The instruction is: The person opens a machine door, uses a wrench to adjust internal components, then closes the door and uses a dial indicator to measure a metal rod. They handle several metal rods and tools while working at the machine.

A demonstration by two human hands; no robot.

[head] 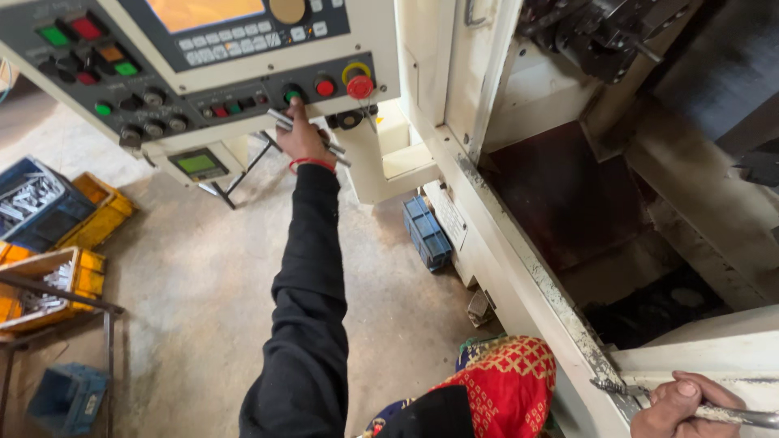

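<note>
We see the left hand (302, 139) up at the grey machine control panel (162, 81), fingertip on the round green push button (292, 95), a short silver metal rod (308, 138) gripped across the palm. Low right, the right hand (682, 405) clasps a long dull metal bar (730, 414) against the cream machine ledge (535, 284).

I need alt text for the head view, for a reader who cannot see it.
The left hand, holding metal rods, presses a green button on a machine's control panel. The right hand grips another metal rod at the machine's open door ledge. Crates of metal parts sit on the floor.
</note>
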